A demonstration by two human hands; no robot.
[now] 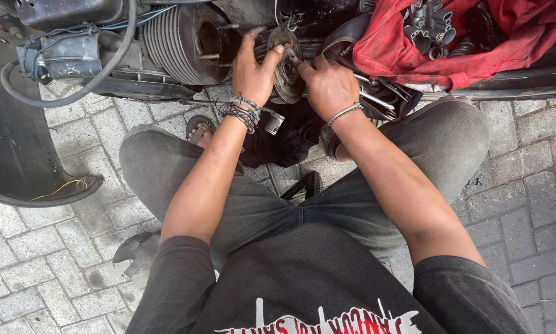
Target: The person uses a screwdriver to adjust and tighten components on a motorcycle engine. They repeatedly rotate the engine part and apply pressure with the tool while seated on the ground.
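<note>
Head view shows two hands gripping one round metal disc point(287, 68) on the engine — the left hand point(252, 71) curled over its left edge, the right hand point(329, 86) pressing fingers on its right side. Left of the hands sits one finned cylinder point(179, 43); to their right, one red rag point(457, 43) cradles a cluster of metal parts point(429, 28) — below lies paved floor point(55, 260).

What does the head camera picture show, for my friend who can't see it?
A squatting person's left hand and right hand both grip a round, greasy metal disc on a small engine. A ribbed engine cylinder sits left of it, a red rag with metal parts lies right, and grey paving bricks lie below.
</note>
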